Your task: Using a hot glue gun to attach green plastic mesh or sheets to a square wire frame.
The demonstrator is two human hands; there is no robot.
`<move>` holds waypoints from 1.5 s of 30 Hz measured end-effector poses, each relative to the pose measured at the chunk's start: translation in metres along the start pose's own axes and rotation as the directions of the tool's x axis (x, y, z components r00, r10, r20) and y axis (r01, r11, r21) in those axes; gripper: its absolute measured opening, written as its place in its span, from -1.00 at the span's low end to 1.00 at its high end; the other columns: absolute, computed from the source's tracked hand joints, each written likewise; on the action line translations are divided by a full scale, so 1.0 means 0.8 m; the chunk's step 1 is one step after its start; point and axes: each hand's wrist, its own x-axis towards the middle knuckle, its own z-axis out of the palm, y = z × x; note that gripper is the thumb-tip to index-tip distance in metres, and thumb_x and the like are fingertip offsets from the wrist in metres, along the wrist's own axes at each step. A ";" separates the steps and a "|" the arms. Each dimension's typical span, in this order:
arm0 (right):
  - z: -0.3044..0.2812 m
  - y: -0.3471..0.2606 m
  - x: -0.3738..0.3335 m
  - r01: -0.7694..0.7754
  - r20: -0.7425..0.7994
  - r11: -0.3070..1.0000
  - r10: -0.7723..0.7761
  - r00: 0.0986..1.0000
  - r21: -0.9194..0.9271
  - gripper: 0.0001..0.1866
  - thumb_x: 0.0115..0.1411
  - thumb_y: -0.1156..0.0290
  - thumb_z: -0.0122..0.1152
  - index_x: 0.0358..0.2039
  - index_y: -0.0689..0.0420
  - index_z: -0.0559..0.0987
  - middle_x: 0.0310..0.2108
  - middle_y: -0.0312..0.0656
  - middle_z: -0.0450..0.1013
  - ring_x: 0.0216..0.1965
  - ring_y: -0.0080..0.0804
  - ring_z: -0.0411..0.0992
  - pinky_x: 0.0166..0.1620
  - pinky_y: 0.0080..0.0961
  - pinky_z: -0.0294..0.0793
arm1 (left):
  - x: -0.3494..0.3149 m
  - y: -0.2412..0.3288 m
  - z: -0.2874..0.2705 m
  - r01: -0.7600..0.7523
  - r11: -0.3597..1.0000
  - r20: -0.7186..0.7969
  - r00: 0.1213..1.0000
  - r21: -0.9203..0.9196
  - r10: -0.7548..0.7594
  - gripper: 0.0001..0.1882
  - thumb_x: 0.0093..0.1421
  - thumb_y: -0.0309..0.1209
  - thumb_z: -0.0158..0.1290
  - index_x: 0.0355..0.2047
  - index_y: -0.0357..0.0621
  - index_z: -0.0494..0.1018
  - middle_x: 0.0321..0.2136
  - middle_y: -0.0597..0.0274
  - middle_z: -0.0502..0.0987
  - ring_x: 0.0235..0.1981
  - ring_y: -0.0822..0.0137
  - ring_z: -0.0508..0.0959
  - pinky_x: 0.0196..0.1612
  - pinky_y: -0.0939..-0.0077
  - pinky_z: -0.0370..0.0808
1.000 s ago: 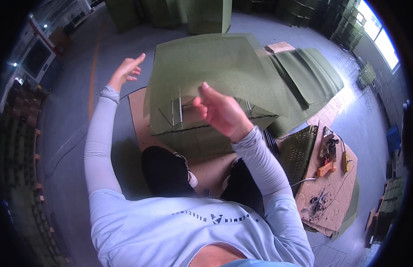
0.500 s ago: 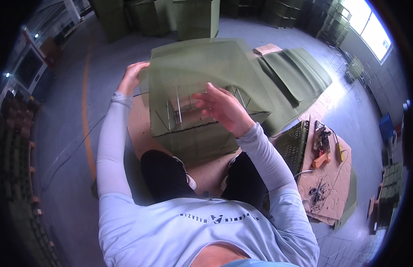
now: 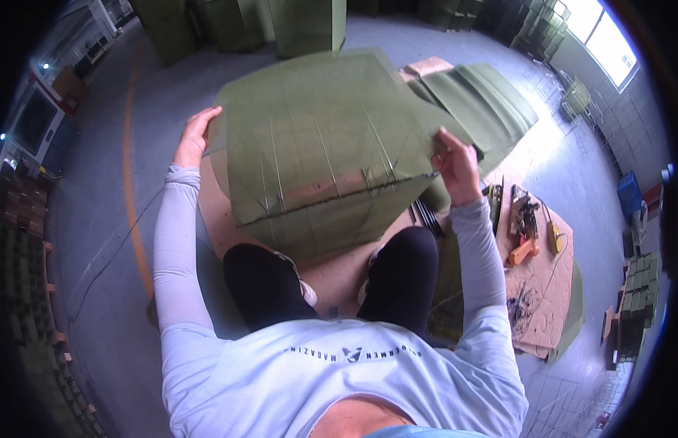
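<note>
A thin, see-through green mesh sheet lies over a box-like form in front of my knees. Pale metal rods show through it, and a dark seam runs along its near edge. My left hand pinches the sheet's left edge with the fingertips. At the right side, my right hand closes on the sheet by the end of the seam, thumb up. Below the seam, a green mesh side panel hangs toward the cardboard.
Folded green sheets are piled at the far right. An orange-handled tool and a yellow corded piece lie on stained cardboard to my right. Tall green boxes stand ahead. A cable crosses the floor at left.
My right hand has moved from above the sheet's middle to its right edge and closed there. The left hand has shifted slightly left and down, and the sheet is spread wider.
</note>
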 end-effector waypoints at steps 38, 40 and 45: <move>-0.070 0.014 0.006 0.115 0.030 0.914 -0.112 0.993 -0.389 -0.77 0.14 0.30 0.23 -0.50 0.21 0.53 -0.68 -0.45 0.27 -0.69 -0.74 0.13 -0.60 -0.72 0.00 | -0.214 -0.051 0.000 0.101 0.995 0.194 0.976 0.026 -0.104 -0.70 0.21 -0.35 0.07 -0.10 -0.24 0.40 -0.23 0.23 0.54 -0.25 0.44 0.57 -0.16 0.58 0.52; -0.072 0.017 0.005 0.120 0.026 0.915 -0.120 0.992 -0.385 -0.77 0.14 0.30 0.22 -0.50 0.20 0.53 -0.68 -0.46 0.26 -0.68 -0.74 0.12 -0.60 -0.72 0.00 | -0.212 -0.058 -0.003 0.095 0.995 0.180 0.979 0.012 -0.096 -0.69 0.20 -0.36 0.09 -0.09 -0.25 0.40 -0.23 0.22 0.53 -0.25 0.43 0.56 -0.16 0.57 0.52; -0.078 0.022 -0.004 0.117 0.045 0.927 -0.108 0.993 -0.356 -0.81 0.17 0.29 0.21 -0.46 0.14 0.54 -0.66 -0.48 0.25 -0.69 -0.76 0.11 -0.62 -0.77 0.02 | -0.211 -0.068 -0.006 0.080 0.997 0.166 0.983 -0.021 -0.075 -0.69 0.18 -0.36 0.12 -0.12 -0.24 0.39 -0.26 0.22 0.52 -0.26 0.42 0.55 -0.18 0.53 0.52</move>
